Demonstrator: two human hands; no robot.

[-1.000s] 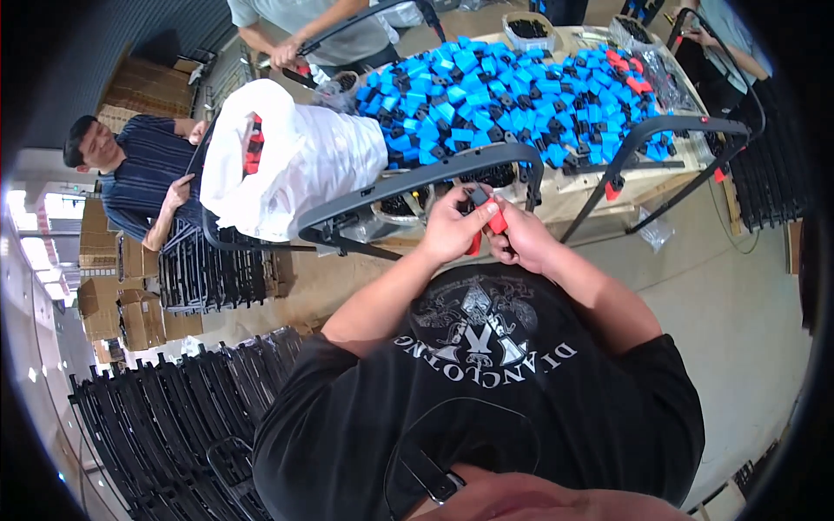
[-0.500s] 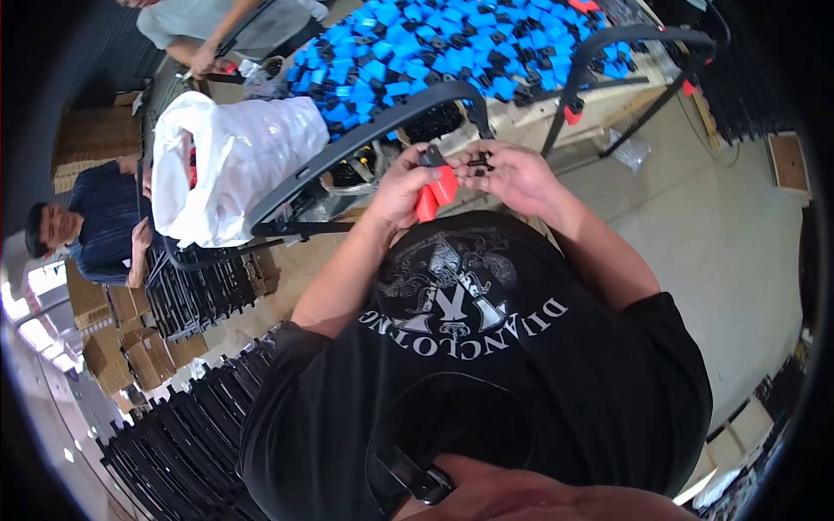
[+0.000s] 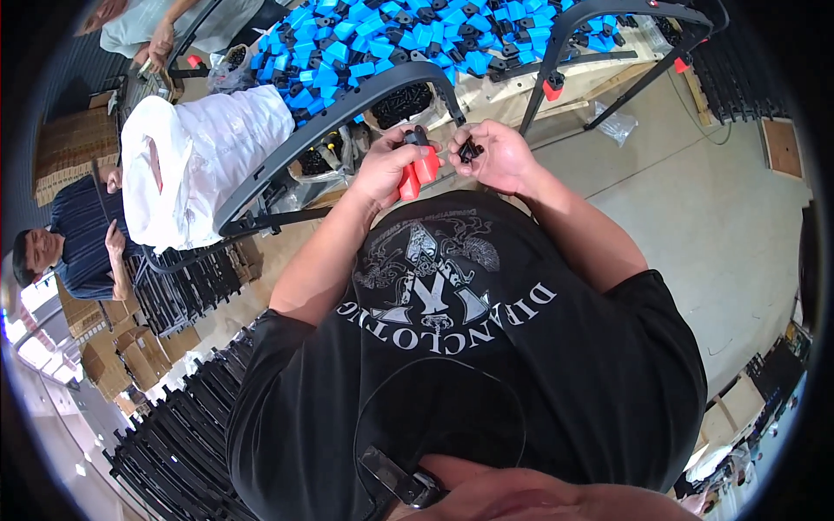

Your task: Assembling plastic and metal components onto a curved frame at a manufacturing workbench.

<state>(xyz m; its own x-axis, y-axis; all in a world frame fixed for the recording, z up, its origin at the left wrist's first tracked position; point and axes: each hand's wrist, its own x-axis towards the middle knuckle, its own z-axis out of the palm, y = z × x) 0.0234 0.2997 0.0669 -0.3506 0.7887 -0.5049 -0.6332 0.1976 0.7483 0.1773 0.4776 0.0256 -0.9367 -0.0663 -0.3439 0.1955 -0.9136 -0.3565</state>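
Observation:
My left hand [image 3: 382, 174] is closed around a pair of red plastic caps [image 3: 423, 171] with black tops, held side by side in front of my chest. Right beside it, my right hand [image 3: 506, 161] is cupped with the palm up and the fingers curled over several small black pieces [image 3: 470, 150]; their exact kind is too small to make out. The fingertips of both hands nearly meet. Just beyond the hands arches a black tubular frame [image 3: 347, 106], one end of which comes down close to my right hand.
A heap of blue and black plastic caps [image 3: 373, 43] covers the table behind. Tubs of black parts [image 3: 401, 106] stand under the frame. At left are a white bag [image 3: 204, 165] and a person in dark clothing [image 3: 87, 217]; another frame [image 3: 556, 52] with red caps stands right.
My right hand's fingers have curled in more around the small black pieces. My left hand still grips the red caps. The whole view has shifted, so the table sits higher and farther left.

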